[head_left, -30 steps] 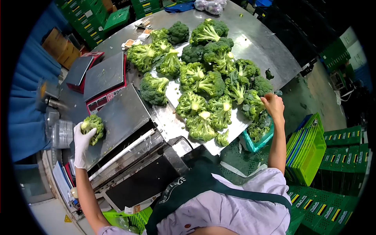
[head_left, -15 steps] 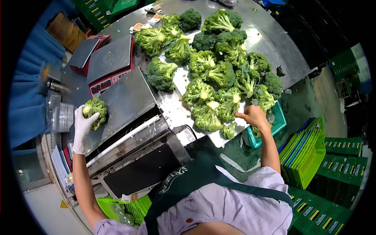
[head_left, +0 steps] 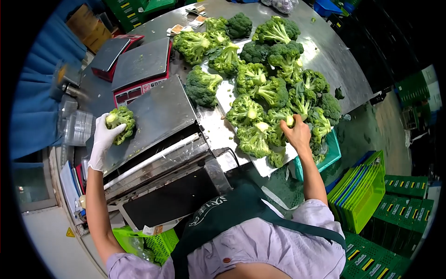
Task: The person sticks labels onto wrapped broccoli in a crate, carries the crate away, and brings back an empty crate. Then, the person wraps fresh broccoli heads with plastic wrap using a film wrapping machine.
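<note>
My left hand (head_left: 103,135), in a white glove, is closed around a small broccoli head (head_left: 125,122) at the left end of the metal surface (head_left: 153,111) of a machine. My bare right hand (head_left: 298,134) reaches into a pile of broccoli heads on the right. Its thumb and fingers close round the cut stem of a broccoli head (head_left: 278,132). More heads lie around it, such as one with a pale stem (head_left: 253,143) to the left. Beneath the right wrist is a teal basket (head_left: 331,153) with broccoli in it.
Two red scales (head_left: 141,65) stand behind the machine surface. Clear plastic trays (head_left: 76,133) are stacked at the far left. Lime-green crates (head_left: 364,200) stand at the right, beside stacked dark green crates (head_left: 399,216). The table edge (head_left: 355,108) curves along the right.
My right hand has moved from beside the pile onto a broccoli stem and closed on it. My left hand keeps its broccoli head. The whole view has shifted slightly.
</note>
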Motion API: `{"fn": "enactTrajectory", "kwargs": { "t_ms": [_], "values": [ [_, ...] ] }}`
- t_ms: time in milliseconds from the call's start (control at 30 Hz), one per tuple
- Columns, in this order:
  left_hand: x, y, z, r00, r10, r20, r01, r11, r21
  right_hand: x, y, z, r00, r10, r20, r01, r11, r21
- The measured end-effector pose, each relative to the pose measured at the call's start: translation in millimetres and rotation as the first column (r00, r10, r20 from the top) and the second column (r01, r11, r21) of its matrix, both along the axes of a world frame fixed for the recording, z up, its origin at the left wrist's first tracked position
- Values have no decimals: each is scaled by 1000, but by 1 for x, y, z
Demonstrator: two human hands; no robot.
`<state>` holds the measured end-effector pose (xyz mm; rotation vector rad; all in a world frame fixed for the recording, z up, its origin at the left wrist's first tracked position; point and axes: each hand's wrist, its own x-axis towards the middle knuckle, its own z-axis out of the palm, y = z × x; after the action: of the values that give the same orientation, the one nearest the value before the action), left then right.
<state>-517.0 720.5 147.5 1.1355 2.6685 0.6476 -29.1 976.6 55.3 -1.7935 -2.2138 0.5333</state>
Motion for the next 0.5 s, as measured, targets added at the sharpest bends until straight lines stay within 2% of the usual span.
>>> {"fn": "enactTrajectory", "kwargs": {
  "t_ms": [67, 133, 167, 200, 233, 267, 333, 367, 467, 500],
  "values": [
    [0, 0, -1, 1000, 4, 20, -5, 999, 32, 5, 2, -6, 1000, 5, -8, -5, 999, 32],
    [0, 0, 0, 999, 12, 34, -13, 999, 44, -3, -8, 17, 997, 20, 78, -26, 996, 80],
    [1, 1, 0, 1000, 16, 27, -17, 999, 39, -4, -8, 17, 992, 98, 73, -117, 939, 323],
    [1, 1, 1, 1000, 19, 21, -20, 999, 31, -8, -9, 21, 981, 175, 86, -193, 818, 542],
    [0, 1, 0, 1000, 16, 19, -16, 1000, 16, -13, -10, 27, 966, 256, 30, -233, 815, 532],
    [0, 1, 1, 999, 25, 21, -25, 1000, 17, -19, -9, 32, 951, 309, -21, -269, 856, 441],
    [1, 2, 2, 999, 20, 26, -20, 1000, 2, -36, -3, 29, 870, 487, -74, -436, 831, 345],
    [1, 1, 2, 999, 20, 27, -20, 1000, 8, -49, -3, 30, 866, 484, -128, -449, 863, 230],
    [3, 2, 4, 1000, 14, 19, -14, 1000, 1, -84, 1, 6, 774, 623, -107, -581, 768, 270],
    [3, 2, 6, 999, 11, 37, -11, 1000, -9, -91, 7, -3, 783, 620, -45, -604, 776, 183]
  ]
}}
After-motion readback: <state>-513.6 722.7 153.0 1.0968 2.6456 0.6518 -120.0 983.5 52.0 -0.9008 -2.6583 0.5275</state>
